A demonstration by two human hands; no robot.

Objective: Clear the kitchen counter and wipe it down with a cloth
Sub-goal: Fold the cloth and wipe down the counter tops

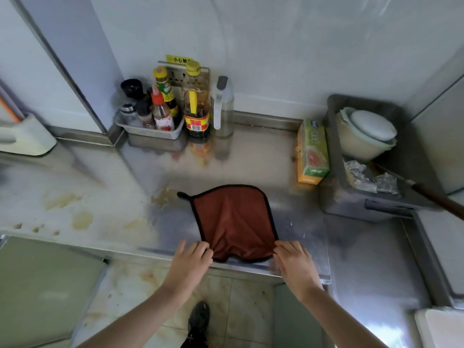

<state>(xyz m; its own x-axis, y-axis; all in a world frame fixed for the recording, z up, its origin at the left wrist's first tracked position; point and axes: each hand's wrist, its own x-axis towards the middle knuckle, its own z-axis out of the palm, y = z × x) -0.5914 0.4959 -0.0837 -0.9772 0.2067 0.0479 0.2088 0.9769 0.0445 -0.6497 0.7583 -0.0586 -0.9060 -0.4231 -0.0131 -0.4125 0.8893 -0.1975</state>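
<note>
A rust-brown cloth [233, 219] with a dark border lies spread flat on the steel counter [105, 197], near its front edge. My left hand [192, 259] pinches the cloth's near left corner. My right hand [293, 259] pinches its near right corner. The near edge of the cloth is bunched between the two hands. Yellowish stains [77, 217] mark the counter to the left of the cloth and just beyond its far left corner.
A white basket of sauce bottles [153, 116], a dark soy bottle [197, 114] and a clear oil dispenser [223, 109] stand at the back wall. A green wrap box [312, 151] leans beside a steel tray [371, 202] holding bowls [366, 136] and a wooden-handled knife [437, 197].
</note>
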